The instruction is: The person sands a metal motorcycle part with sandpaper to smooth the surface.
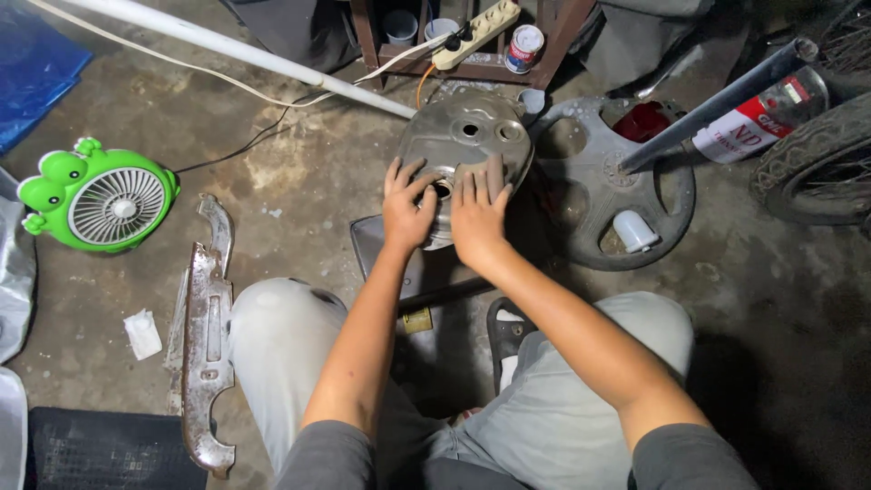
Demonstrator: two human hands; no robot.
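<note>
Two hands flat on metal tank (464, 145) | left hand (406, 207), right hand (477, 216) fingers spread, gripping nothing | tank on floor beside wheel cover (581, 181) | risk: tank may slide or tip; edges could cut

Single head-worn view, looking steeply down past the knees at the concrete floor (299, 181), close range.

Bare floor (299, 191) lies open left of the metal tank (467, 145), between it and the green fan (100, 200). A white pipe (236, 45) and a cord cross above that gap. Right of the tank the grey wheel cover (608, 191) sits close, with a metal rod (717, 100) slanting over it. A rusty side panel (207, 336) lies beside the left knee.
</note>
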